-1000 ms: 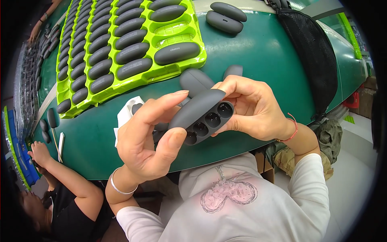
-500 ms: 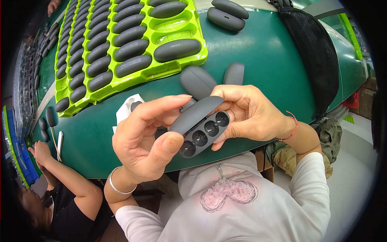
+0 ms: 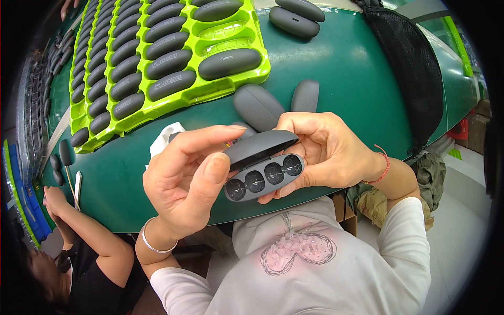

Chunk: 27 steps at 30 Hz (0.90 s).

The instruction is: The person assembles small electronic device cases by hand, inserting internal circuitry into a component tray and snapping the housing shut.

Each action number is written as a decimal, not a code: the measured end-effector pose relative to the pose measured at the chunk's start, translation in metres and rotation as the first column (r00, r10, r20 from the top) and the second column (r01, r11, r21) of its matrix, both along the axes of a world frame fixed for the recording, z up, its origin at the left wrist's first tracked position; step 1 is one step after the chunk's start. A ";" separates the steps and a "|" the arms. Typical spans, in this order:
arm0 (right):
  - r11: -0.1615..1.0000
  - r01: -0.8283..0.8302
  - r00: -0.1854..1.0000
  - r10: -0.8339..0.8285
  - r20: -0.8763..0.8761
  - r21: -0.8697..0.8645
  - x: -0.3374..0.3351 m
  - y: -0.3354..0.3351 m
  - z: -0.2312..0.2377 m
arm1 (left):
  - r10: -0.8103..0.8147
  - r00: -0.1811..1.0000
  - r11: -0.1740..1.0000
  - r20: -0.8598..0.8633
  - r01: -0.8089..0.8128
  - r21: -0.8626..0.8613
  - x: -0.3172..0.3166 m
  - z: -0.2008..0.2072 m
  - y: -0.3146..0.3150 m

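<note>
A dark grey, elongated hinged case (image 3: 265, 184) is between my hands above the near table edge. Its lid (image 3: 262, 147) is raised, and several round, glossy black wells show inside. My right hand (image 3: 331, 155) grips the right end, thumb along the front rim. My left hand (image 3: 184, 181) curves round the left end, its thumb against the lid and its index finger reaching above it; its other fingers are partly hidden. Just beyond, a closed grey case (image 3: 257, 107) and another grey piece (image 3: 305, 96) lie on the green table.
A lime-green tray (image 3: 181, 107) with rows of grey cases stands at the far left, with two bare slots in view. An open grey case (image 3: 295, 22) lies beyond. A black mesh bag (image 3: 407, 73) is at right, a white holder (image 3: 167, 137) at left. Another person's arm (image 3: 92, 223) rests lower left.
The case has turned flatter and its lid stands wider, so the wells show more fully. My left thumb has drawn slightly up and left. My right hand keeps its hold.
</note>
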State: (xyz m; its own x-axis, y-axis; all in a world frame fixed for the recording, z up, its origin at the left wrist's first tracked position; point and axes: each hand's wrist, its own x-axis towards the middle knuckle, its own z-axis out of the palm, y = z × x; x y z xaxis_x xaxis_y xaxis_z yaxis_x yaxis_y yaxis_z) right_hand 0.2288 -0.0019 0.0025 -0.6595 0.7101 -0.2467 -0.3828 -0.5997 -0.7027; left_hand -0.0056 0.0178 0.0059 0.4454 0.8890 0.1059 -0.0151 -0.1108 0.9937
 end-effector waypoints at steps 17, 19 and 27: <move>0.991 0.072 0.997 -0.068 -0.044 0.114 -0.004 -0.003 -0.011 | -0.028 0.999 0.991 -0.025 0.031 0.134 0.001 -0.002 0.006; 0.990 0.051 0.999 -0.051 -0.008 0.133 -0.003 -0.002 -0.011 | -0.041 0.999 0.993 -0.034 0.045 0.111 0.000 -0.001 0.006; 0.972 0.095 0.995 -0.099 0.007 0.217 -0.005 -0.002 -0.014 | -0.054 0.998 0.978 0.009 0.051 0.202 0.000 -0.006 0.006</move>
State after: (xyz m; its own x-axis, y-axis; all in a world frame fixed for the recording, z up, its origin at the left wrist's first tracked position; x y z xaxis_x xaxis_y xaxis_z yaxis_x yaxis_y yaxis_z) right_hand 0.2241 -0.0040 -0.0112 -0.5816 0.8083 -0.0913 -0.4182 -0.3934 -0.8187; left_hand -0.0052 0.0242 -0.0005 0.4883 0.8241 0.2870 -0.0399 -0.3074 0.9507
